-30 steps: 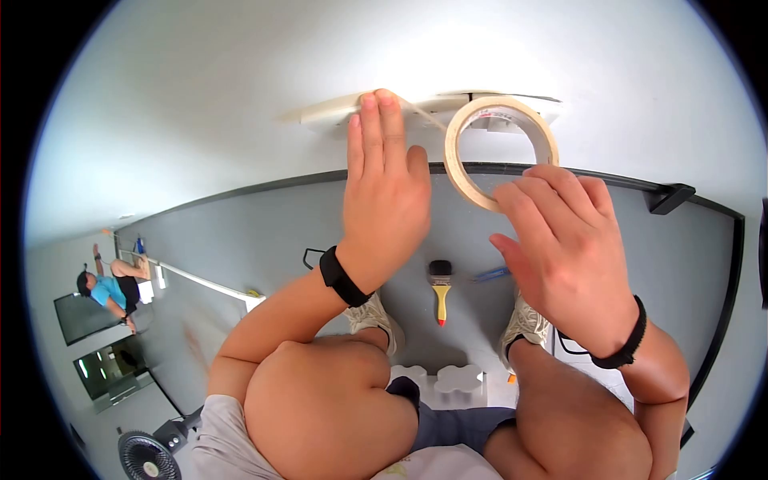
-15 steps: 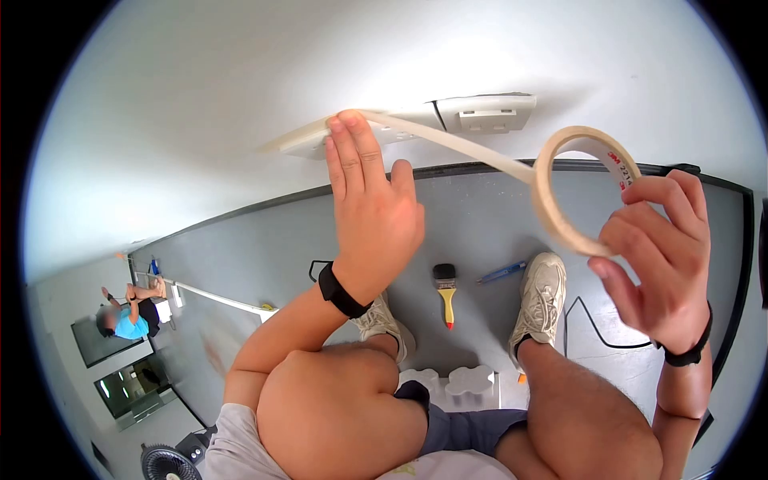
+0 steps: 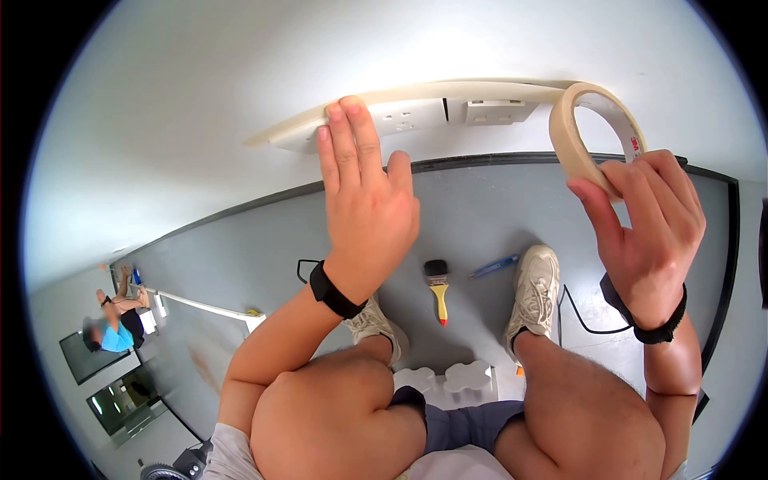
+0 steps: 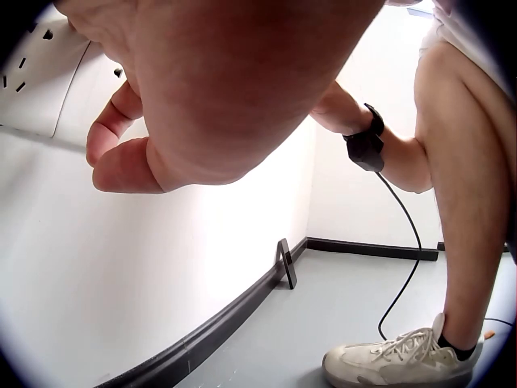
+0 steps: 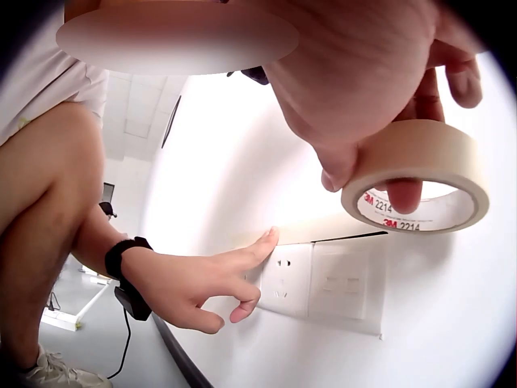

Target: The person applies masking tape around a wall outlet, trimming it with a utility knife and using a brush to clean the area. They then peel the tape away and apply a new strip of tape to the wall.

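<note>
While our straight-fingered left hand [image 3: 368, 208] presses tape [image 3: 464, 90] at the socket panel [image 3: 422, 114]'s top edge, our right hand [image 3: 652, 228] pinches the roll [image 3: 568, 132] by its rim

Indoors here, and it's a plain room, office or workshop too close to call: white wall [image 3: 480, 40], socket plates [image 5: 285, 295] on it, black skirting [image 3: 480, 159] edging the grey floor [image 3: 240, 232], panelled ceiling [image 5: 136, 128] overhead, paintbrush [image 3: 438, 280] down on that floor!

Head camera looks down; close wrist cameras face oppositely along the wall [image 3: 200, 104], sharing sockets [image 5: 287, 279].
</note>
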Demonstrator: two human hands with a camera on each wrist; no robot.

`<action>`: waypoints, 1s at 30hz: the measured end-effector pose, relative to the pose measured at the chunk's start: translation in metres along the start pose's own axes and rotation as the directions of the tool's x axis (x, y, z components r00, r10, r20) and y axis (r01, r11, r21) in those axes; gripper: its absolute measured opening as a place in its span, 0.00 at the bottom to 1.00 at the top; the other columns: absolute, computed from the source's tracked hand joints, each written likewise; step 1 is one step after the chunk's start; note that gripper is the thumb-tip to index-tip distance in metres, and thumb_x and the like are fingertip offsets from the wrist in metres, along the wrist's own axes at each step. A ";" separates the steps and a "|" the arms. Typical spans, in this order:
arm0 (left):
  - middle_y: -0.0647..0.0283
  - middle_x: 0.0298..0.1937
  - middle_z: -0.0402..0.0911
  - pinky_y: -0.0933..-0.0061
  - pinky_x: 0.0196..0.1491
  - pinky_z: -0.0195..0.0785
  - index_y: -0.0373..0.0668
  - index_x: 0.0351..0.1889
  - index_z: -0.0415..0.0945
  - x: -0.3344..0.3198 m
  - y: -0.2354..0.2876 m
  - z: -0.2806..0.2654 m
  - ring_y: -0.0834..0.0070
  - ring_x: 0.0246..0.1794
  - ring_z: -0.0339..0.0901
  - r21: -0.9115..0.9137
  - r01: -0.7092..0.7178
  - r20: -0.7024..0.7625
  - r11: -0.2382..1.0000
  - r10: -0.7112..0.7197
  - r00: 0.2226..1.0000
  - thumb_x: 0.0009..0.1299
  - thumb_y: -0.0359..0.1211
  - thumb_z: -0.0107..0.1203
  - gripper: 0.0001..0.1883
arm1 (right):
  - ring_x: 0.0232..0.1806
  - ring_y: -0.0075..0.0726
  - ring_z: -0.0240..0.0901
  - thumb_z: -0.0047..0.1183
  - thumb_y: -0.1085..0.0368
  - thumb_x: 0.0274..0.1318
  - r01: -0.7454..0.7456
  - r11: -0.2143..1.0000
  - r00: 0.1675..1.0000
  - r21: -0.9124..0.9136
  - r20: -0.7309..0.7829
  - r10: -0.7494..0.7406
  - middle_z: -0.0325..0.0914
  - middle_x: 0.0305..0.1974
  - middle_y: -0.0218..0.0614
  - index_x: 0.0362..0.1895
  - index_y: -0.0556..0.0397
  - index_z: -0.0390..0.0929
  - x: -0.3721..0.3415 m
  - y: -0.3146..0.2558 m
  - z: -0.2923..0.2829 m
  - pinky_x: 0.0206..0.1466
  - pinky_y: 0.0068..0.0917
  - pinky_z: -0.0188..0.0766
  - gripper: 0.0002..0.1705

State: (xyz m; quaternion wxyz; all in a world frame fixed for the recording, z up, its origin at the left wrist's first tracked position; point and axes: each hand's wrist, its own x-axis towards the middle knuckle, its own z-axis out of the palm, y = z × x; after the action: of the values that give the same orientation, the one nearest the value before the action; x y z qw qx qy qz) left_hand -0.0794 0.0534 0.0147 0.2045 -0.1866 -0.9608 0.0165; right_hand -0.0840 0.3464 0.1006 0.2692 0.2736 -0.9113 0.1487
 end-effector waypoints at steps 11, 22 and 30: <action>0.20 0.84 0.55 0.27 0.85 0.44 0.30 0.30 0.79 0.001 0.001 -0.003 0.23 0.87 0.51 0.009 0.007 0.001 1.000 -0.007 1.000 0.66 0.22 0.56 0.03 | 0.25 0.38 0.70 0.84 0.66 0.48 -0.006 1.000 0.998 -0.026 -0.060 0.005 0.77 0.22 0.32 0.30 0.55 0.83 0.003 -0.011 0.015 0.29 0.32 0.69 0.18; 0.20 0.84 0.56 0.28 0.86 0.43 0.31 0.30 0.79 0.001 0.002 -0.005 0.24 0.87 0.51 0.004 0.013 0.002 1.000 -0.013 1.000 0.66 0.23 0.57 0.04 | 0.24 0.35 0.68 0.84 0.65 0.49 -0.008 0.998 0.999 -0.061 -0.051 0.004 0.77 0.22 0.30 0.29 0.54 0.82 0.003 -0.013 0.023 0.25 0.31 0.63 0.18; 0.16 0.84 0.49 0.23 0.84 0.41 0.29 0.33 0.77 0.000 0.000 -0.003 0.17 0.86 0.45 -0.013 -0.008 0.027 1.000 0.009 1.000 0.61 0.24 0.59 0.06 | 0.24 0.35 0.68 0.84 0.65 0.49 -0.029 0.998 0.998 -0.061 -0.061 0.025 0.76 0.22 0.30 0.29 0.54 0.82 0.003 -0.015 0.025 0.25 0.31 0.63 0.19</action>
State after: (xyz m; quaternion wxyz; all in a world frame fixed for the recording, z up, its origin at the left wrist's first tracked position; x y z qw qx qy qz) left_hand -0.0782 0.0529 0.0178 0.1901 -0.1917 -0.9628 0.0136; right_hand -0.0877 0.3228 0.0844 0.3029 0.2483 -0.9106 0.1321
